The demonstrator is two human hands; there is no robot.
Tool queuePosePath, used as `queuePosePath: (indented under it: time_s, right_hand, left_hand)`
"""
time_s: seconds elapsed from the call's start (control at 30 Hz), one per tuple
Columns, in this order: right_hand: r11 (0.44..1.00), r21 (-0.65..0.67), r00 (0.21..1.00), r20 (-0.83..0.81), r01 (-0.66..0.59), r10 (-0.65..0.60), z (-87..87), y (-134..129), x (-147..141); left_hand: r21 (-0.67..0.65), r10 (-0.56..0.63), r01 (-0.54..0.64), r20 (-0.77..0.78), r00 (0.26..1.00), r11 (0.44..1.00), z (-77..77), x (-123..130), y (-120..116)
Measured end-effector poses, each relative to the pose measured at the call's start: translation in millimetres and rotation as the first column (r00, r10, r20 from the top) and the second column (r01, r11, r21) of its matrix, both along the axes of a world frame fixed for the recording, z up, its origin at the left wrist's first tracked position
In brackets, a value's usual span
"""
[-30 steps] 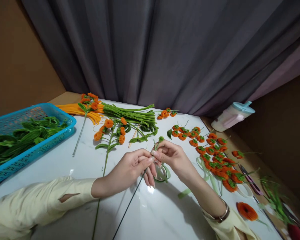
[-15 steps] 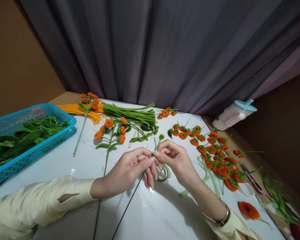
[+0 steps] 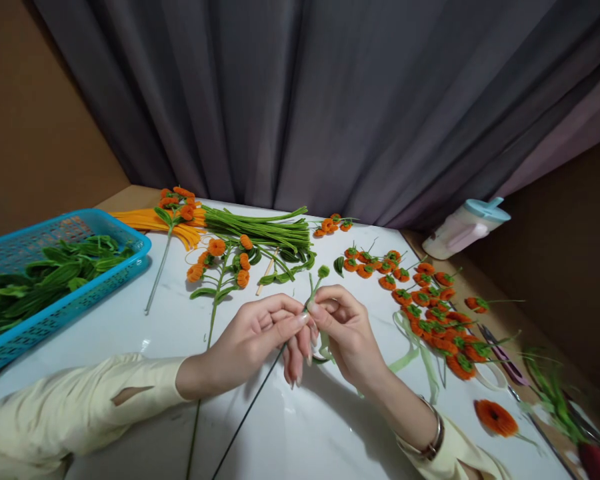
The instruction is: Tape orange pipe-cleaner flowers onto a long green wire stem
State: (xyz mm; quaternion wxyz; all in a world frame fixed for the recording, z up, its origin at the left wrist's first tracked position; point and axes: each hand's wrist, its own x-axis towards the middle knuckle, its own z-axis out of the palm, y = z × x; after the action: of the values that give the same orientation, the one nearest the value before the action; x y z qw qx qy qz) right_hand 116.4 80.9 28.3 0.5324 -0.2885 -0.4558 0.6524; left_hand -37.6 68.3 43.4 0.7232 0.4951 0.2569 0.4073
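Between the fingertips of my left hand (image 3: 267, 333) is a thin dark green stem (image 3: 250, 412), which slants down toward the front edge. My right hand (image 3: 347, 327) pinches the same stem near its top, thumb and forefinger touching my left fingertips. A small green bud (image 3: 323, 272) and a short green stalk stick up above the pinch. Pale green floral tape (image 3: 325, 350) shows partly behind my right hand. Beyond my left hand lies a finished-looking spray of orange flowers (image 3: 217, 247) on a green stem with leaves.
A blue basket (image 3: 143, 250) of green leaves stands left. Green pipe cleaners (image 3: 265, 227) and orange pipe cleaners (image 3: 180, 233) lie at the back. Many orange flower heads (image 3: 423, 298), scissors (image 3: 505, 360) and a cup (image 3: 463, 230) are on the right. A grey curtain (image 3: 280, 100) hangs behind.
My right hand has turned slightly and shifted down at the pinch, and more of the tape is covered. The stem's lower end has swung a little to the left.
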Motion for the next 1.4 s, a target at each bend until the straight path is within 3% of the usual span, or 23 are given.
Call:
queuePosePath:
  time_s: [0.17, 0.27, 0.4, 0.5, 0.57, 0.63, 0.8, 1.0, 1.17, 1.3, 1.33, 1.4]
  right_hand:
    - [0.982, -0.162, 0.990, -0.115, -0.101, 0.083, -3.0, 1.3, -3.5]
    - [0.969, -0.195, 0.978, -0.172, -0.152, 0.119, -6.1, 2.0, -4.7]
    - [0.947, -0.185, 0.953, -0.205, -0.262, 0.223, -8.0, 4.3, -4.0]
    - [0.933, -0.157, 0.938, -0.178, -0.325, 0.297, -4.7, 6.7, -1.9]
    - [0.941, -0.115, 0.944, -0.134, -0.318, 0.302, 0.1, 7.4, 0.7]
    - [0.964, -0.047, 0.964, -0.062, -0.262, 0.259, 5.7, 7.0, 4.6]
    - [0.990, 0.136, 0.988, 0.151, -0.033, 0.012, 14.6, 2.6, 16.5]
    - [0.994, 0.107, 0.974, 0.225, -0.013, -0.012, 15.1, 0.3, 20.0]
    - [0.998, 0.065, 0.966, 0.254, 0.023, -0.039, 20.0, 1.2, 17.9]
    - [0.996, 0.086, 0.956, 0.289, 0.032, -0.056, 23.9, -1.3, 16.7]
    - [0.994, 0.099, 0.952, 0.299, 0.038, -0.066, 24.0, -2.2, 16.6]
    - [0.991, 0.123, 0.943, 0.321, 0.051, -0.088, 23.1, -3.5, 16.5]
  left_hand:
    - [-0.064, -0.055, 0.060, 0.075, 0.996, 0.996, -1.4, 0.7, 1.4]
    - [-0.119, -0.084, 0.099, 0.130, 0.988, 0.988, 0.1, 2.0, 0.7]
    - [-0.252, -0.157, 0.209, 0.211, 0.965, 0.945, 4.7, 3.0, -0.2]
    - [-0.362, -0.233, 0.349, 0.326, 0.916, 0.864, 7.8, 3.1, -0.1]
    - [-0.389, -0.256, 0.407, 0.385, 0.887, 0.826, 9.8, 3.1, 0.3]
    - [-0.372, -0.252, 0.399, 0.384, 0.888, 0.838, 11.9, 3.4, 0.7]
    - [-0.279, -0.173, 0.237, 0.234, 0.957, 0.931, 14.4, 5.1, 1.8]
    - [-0.129, -0.113, 0.123, 0.080, 0.990, 0.984, 13.2, 6.6, 1.4]
    - [0.046, 0.067, -0.059, -0.201, 0.977, 0.997, 20.3, 7.2, 1.6]
    - [0.308, 0.206, -0.080, -0.403, 0.892, 0.948, 22.4, 4.2, 1.7]
    - [0.418, 0.263, -0.060, -0.449, 0.854, 0.907, 21.9, 2.6, 1.1]
    - [0.651, 0.412, 0.015, -0.498, 0.763, 0.759, 21.3, -1.8, -0.7]
